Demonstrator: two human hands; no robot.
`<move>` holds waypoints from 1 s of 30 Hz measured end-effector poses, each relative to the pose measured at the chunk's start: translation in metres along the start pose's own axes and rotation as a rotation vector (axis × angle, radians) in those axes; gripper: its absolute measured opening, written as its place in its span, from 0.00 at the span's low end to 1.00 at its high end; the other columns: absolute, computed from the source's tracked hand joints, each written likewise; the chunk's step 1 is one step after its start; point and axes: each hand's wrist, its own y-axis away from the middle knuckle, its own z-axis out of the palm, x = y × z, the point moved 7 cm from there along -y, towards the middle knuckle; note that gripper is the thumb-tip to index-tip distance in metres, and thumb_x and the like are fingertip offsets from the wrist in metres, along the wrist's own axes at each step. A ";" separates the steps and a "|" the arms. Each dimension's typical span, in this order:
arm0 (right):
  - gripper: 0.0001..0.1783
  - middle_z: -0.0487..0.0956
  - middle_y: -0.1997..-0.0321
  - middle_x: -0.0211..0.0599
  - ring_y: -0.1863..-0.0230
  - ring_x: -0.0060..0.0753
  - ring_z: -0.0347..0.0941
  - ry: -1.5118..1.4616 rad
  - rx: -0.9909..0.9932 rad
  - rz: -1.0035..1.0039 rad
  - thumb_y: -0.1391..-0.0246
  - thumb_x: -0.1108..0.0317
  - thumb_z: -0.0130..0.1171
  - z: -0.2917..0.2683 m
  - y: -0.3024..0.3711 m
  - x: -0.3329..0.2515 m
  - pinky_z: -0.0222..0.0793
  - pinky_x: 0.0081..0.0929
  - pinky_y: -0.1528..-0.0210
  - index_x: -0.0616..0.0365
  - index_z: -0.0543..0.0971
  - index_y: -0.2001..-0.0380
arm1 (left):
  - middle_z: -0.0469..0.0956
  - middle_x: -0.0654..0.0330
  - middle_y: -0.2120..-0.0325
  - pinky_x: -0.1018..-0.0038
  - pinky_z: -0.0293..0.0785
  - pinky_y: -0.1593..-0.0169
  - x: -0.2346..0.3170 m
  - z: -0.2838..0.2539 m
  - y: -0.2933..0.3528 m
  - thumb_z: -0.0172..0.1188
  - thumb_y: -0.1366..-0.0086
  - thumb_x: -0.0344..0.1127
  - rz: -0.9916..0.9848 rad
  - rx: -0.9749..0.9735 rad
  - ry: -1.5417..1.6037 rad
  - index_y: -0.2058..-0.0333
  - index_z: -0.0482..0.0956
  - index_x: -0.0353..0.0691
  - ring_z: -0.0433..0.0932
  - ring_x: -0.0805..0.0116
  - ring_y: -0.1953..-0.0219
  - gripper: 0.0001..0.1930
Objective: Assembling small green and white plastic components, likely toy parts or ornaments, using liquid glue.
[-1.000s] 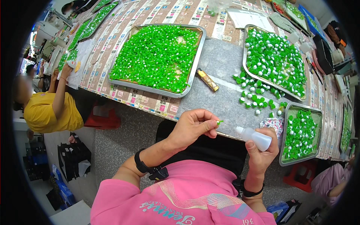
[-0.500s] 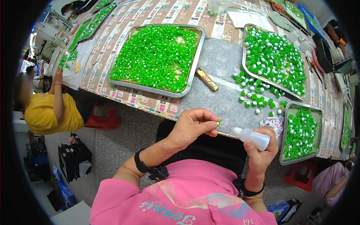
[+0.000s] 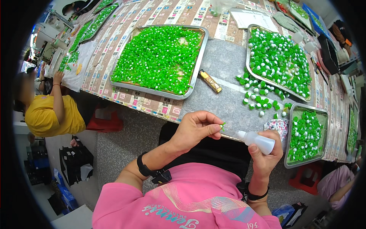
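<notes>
Between thumb and forefinger, my left hand pinches a small green plastic piece with a white spot, just off the table's near edge. My right hand is wrapped round a translucent white squeeze bottle, its nozzle tilted left toward the green piece but apart from it. Beyond my left hand lies a big metal tray full of small green pieces. Loose green-and-white balls are scattered on grey paper past the bottle. A smaller metal tray of green-and-white pieces stands right of my right hand.
A gold-and-black lighter rests on the grey paper. Another tray heaped with green-and-white balls is at the far right. A floral cloth lies beside the smaller tray. To the left sits a person in a yellow shirt working at the table.
My hands, the bottle and the green piece stay almost in place, with only a very slight shift. At the left, the person in yellow has moved an arm slightly.
</notes>
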 end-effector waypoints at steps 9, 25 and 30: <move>0.19 0.72 0.67 0.30 0.66 0.21 0.68 -0.067 0.008 0.178 0.60 0.69 0.71 0.013 -0.007 0.018 0.66 0.20 0.63 0.61 0.74 0.66 | 0.77 0.58 0.72 0.76 0.79 0.63 0.001 -0.003 0.001 0.57 0.39 0.25 0.001 0.016 0.053 0.62 0.74 0.31 0.79 0.71 0.70 0.07; 0.17 0.78 0.59 0.37 0.57 0.34 0.73 0.247 -0.103 -0.115 0.58 0.76 0.63 0.053 -0.043 0.006 0.67 0.28 0.54 0.59 0.76 0.61 | 0.77 0.52 0.67 0.72 0.80 0.63 0.005 -0.019 0.014 0.56 0.38 0.25 0.085 0.081 0.158 0.63 0.72 0.34 0.79 0.70 0.69 0.05; 0.12 0.78 0.65 0.39 0.61 0.40 0.72 0.649 0.026 -0.110 0.60 0.77 0.63 -0.006 -0.047 0.012 0.65 0.33 0.57 0.58 0.77 0.67 | 0.77 0.52 0.66 0.72 0.80 0.63 0.005 -0.011 0.012 0.56 0.38 0.25 0.069 0.031 0.143 0.63 0.72 0.34 0.79 0.70 0.69 0.05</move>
